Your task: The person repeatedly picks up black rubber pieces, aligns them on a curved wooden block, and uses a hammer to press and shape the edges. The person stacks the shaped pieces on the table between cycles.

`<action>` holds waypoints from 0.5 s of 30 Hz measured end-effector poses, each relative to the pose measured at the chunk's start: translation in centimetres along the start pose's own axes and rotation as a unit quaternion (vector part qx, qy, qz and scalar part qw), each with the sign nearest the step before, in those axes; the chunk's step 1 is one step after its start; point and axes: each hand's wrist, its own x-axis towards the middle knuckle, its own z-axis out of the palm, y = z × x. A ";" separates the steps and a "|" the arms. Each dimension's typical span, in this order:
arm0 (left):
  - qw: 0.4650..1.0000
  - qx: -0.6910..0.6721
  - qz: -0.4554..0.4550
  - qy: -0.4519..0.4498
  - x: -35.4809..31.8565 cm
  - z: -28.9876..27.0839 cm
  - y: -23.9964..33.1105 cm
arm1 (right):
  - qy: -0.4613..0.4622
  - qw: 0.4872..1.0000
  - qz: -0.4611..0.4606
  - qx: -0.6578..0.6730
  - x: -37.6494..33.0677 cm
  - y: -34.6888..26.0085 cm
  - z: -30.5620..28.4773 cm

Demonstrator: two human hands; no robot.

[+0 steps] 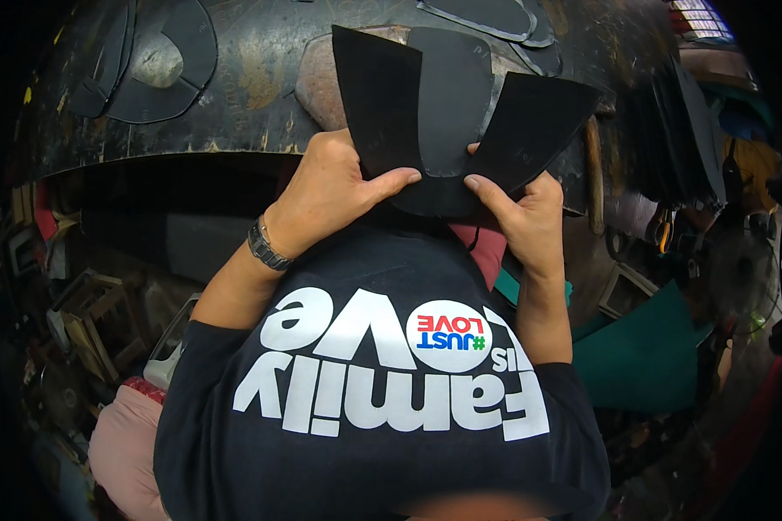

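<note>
With both hands I hold up a black U-shaped flat piece (378, 108), which looks like a cut shoe upper, near the bench edge. My left hand (334, 178) grips the lower part of its left wing, thumb on top and fingers behind. On the opposite wing my right hand (528, 215) pinches the lower part the same way. The two thumbs point toward each other at the curved middle. Between the wings shows a dark grey rounded piece (454, 100); whether it touches the black piece, I cannot tell. A brownish slab (320, 82) lies partly hidden behind them.
Several dark cut pieces (195, 61) lie on the worn black bench (256, 117) at far left, with more (487, 17) at the back. A wooden handle (593, 174) stands at the bench's right. Black sheets (682, 139) hang farther right, above a green sheet (647, 356).
</note>
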 end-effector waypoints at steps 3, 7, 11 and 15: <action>0.998 -0.052 0.014 0.025 0.1 0.2 0.1 | 0.000 1.000 0.007 -0.010 0.1 0.0 0.0; 0.999 -0.036 -0.001 0.028 0.3 0.2 0.3 | 0.004 1.000 -0.004 -0.006 0.0 -0.1 0.2; 0.999 -0.026 -0.025 0.023 0.2 0.1 0.6 | 0.007 1.000 -0.012 -0.021 0.0 -0.2 0.3; 0.999 0.008 -0.036 0.017 0.2 0.0 0.8 | 0.009 1.000 -0.007 -0.014 -0.1 -0.2 0.4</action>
